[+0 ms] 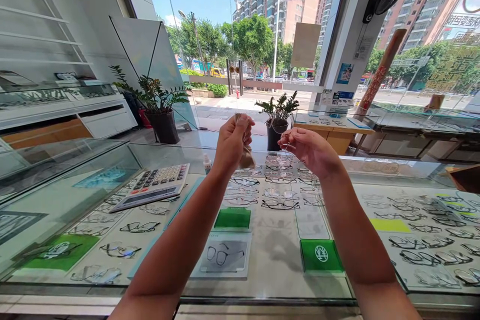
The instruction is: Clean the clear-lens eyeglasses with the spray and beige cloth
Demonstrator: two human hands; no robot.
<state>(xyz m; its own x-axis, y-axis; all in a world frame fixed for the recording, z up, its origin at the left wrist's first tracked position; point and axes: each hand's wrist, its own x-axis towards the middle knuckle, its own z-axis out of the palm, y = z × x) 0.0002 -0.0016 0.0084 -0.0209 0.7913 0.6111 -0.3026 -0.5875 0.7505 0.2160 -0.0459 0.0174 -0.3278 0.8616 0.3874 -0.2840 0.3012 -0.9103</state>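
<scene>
My left hand (234, 142) is closed around a bunched brownish-grey cloth (246, 159), which hangs out below the fingers. To its right, my right hand (313, 149) pinches a pair of thin-rimmed eyeglasses (276, 127) by one side. The eyeglasses are hard to make out against the potted plant behind them. Both hands are raised over the glass display counter (273, 280), a short gap apart. Rows of spectacle frames (280, 203) lie inside the counter below them.
On the counter's left lies a large calculator (157, 185). A small white bottle (207, 162) stands beside my left forearm. Green cards (321, 255) and a glasses picture card (225, 255) are under the glass. Beyond are potted plants (161, 110) and a glass door.
</scene>
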